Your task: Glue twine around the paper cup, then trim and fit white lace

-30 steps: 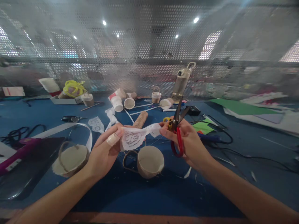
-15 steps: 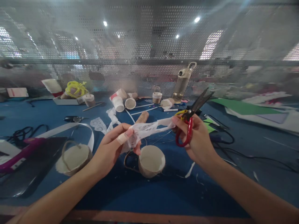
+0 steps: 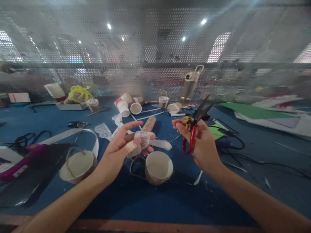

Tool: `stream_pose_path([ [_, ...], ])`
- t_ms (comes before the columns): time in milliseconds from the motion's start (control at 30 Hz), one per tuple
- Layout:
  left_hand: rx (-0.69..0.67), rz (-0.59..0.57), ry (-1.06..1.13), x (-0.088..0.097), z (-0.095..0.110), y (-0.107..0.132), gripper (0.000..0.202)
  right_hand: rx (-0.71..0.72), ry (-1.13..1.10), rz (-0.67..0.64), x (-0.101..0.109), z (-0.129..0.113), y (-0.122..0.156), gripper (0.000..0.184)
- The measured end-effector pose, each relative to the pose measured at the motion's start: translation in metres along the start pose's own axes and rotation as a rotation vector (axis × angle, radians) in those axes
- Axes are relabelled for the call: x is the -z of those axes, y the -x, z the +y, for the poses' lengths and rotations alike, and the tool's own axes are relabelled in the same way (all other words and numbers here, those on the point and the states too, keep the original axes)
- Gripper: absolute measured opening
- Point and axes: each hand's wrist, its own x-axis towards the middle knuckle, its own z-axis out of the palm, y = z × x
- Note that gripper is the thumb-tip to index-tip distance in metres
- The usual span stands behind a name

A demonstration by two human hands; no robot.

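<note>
White lace ribbon (image 3: 143, 138) is bunched in my left hand (image 3: 122, 142), held by the thumb against the fingers, with a loose end pointing right. A bandage wraps that thumb. My right hand (image 3: 202, 142) grips red-and-yellow-handled scissors (image 3: 191, 132), their dark blades slightly apart and pointing up. Its thumb and fingertips are close together, apart from the lace. Below and between my hands stands a twine-wrapped cup (image 3: 159, 168) with a loop handle on its left. A twine-handled basket (image 3: 79, 165) sits left of my left forearm. Behind the lace lies a twine roll (image 3: 149, 123).
White paper cups (image 3: 122, 106) and a clear bottle (image 3: 189, 87) stand at the back before a perforated metal screen. A purple glue gun (image 3: 21, 161) lies left on a black tray (image 3: 36, 184). Cables (image 3: 262, 161) and green sheets (image 3: 255, 111) lie right.
The lace that was stretched between both hands has come away from my right fingers and now hangs from my left hand. My left fingers have spread; the scissors have tilted slightly.
</note>
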Motion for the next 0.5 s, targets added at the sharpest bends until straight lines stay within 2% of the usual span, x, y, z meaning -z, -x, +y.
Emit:
stream_pose_path([
  [67, -0.028, -0.131, -0.063, 0.000, -0.001, 0.002, 0.022, 0.009, -0.010, -0.078, -0.002, -0.003, 0.003, 0.027],
  [167, -0.091, -0.263, -0.106, 0.000, 0.000, 0.005, 0.034, -0.054, -0.008, -0.204, -0.006, -0.011, 0.009, 0.029],
  [333, -0.138, -0.300, 0.037, -0.002, 0.001, 0.006, 0.057, -0.012, -0.017, -0.233, -0.008, -0.016, 0.015, 0.024],
  [433, -0.144, -0.330, 0.038, -0.002, -0.004, 0.001, 0.065, 0.037, -0.060, -0.235, -0.008, -0.012, 0.016, 0.028],
  [500, -0.263, -0.409, 0.031, -0.001, -0.009, -0.003, 0.070, 0.053, -0.098, -0.214, -0.008, -0.010, 0.016, 0.033],
])
